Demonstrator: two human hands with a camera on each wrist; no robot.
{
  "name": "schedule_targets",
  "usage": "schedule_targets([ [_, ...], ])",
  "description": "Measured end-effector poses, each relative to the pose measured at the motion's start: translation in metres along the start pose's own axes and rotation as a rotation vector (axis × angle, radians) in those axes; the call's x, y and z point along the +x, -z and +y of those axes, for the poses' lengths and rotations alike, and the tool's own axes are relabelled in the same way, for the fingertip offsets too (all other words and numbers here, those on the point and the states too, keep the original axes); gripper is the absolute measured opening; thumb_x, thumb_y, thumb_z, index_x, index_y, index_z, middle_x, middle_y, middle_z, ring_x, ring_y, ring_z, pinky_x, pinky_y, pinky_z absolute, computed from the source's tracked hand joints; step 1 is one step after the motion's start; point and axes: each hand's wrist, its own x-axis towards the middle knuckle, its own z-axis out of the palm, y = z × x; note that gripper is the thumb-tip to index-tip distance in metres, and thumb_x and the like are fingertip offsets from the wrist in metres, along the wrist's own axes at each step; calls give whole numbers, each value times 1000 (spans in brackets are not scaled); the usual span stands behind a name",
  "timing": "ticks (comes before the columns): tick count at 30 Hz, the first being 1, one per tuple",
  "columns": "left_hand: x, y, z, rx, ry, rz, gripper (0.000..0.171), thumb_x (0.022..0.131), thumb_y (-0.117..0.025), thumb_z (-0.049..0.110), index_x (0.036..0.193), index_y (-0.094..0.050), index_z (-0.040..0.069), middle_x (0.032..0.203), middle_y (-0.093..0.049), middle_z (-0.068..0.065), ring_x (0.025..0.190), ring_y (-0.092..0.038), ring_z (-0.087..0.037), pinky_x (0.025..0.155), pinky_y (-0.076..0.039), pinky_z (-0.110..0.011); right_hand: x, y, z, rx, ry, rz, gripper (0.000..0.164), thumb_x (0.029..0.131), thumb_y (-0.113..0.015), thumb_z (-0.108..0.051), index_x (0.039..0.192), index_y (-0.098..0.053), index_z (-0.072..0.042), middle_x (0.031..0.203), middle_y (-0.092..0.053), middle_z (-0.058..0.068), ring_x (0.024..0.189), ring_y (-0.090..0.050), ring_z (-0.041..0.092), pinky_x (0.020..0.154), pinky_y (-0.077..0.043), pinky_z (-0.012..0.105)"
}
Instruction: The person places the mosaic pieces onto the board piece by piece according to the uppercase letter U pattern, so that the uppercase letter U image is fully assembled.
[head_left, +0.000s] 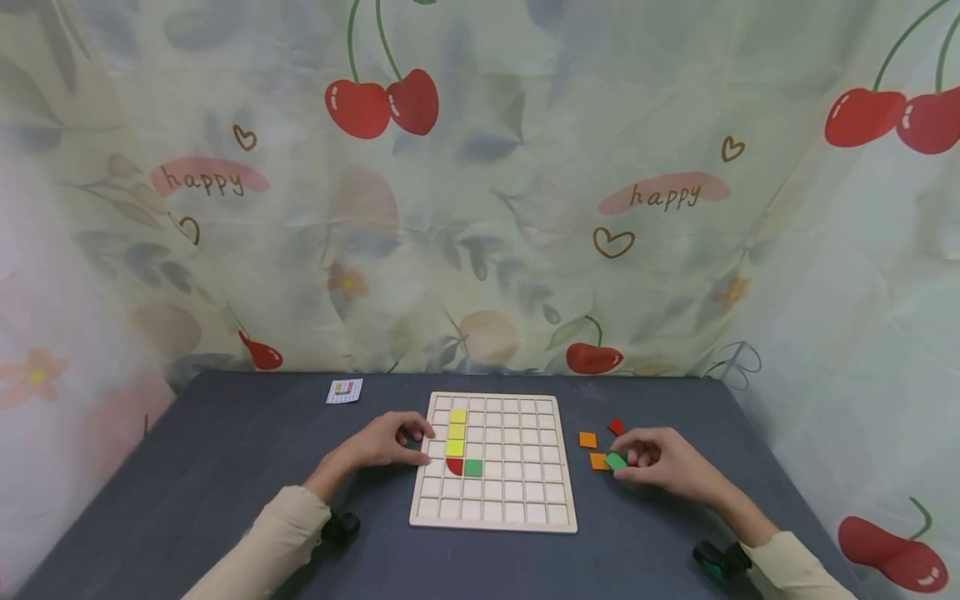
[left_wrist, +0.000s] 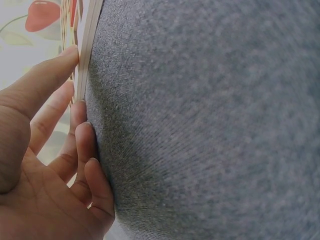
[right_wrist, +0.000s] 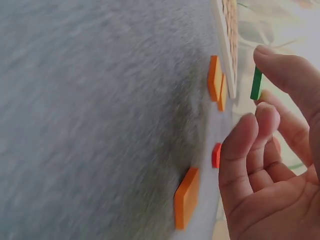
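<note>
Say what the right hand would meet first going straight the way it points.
Likely the orange tile just past the green piece the right hand pinches. If raised enough to clear it, then the board; height is hard to judge.

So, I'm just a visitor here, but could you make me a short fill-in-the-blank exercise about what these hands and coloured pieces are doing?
1. The right hand pinches a ____ piece.
2. The left hand touches the wooden board at its ____ edge.
3. The number of yellow squares lined up on the board is ____.
4. The rounded piece on the board, next to the green square, is coloured ____.

Missing words: green; left; three; red.
</note>
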Motion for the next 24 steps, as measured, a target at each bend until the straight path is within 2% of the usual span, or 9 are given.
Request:
schedule_targets([
  [4, 0, 0, 1, 0, 4, 0, 31, 85, -86, 20, 111, -71, 10, 99, -59, -2, 90, -53, -20, 82, -45, -38, 6, -4, -5, 27, -17, 17, 30, 86, -84, -16, 111, -72, -5, 91, -63, 9, 69, -59, 17, 61, -50, 28],
  [12, 0, 0, 2, -6, 8, -2, 32, 85, -86, 18, 111, -70, 8, 100, -60, -2, 91, -55, -21, 83, -46, -39, 16, -10, -9, 125, -31, -14, 32, 89, -81, -11, 115, -69, 3, 112, -66, 16, 91, -70, 25, 75, -56, 34],
  [18, 0, 1, 1, -4, 0, -5, 33, 85, -85, 18, 111, -70, 7, 100, -60, -2, 92, -54, -21, 84, -46, -39, 24, -18, -6, 170, -16, -52, 35, 89, -81, -9, 117, -67, 6, 107, -69, 17, 90, -71, 24, 76, -57, 35],
  [24, 0, 1, 2, -11, 4, -3, 32, 85, -85, 18, 111, -70, 8, 100, -60, -3, 92, -54, -21, 84, -46, -39, 29, -25, -9, 206, 41, -90, 36, 90, -79, -6, 121, -66, 6, 115, -64, 22, 92, -69, 25, 76, -56, 36],
])
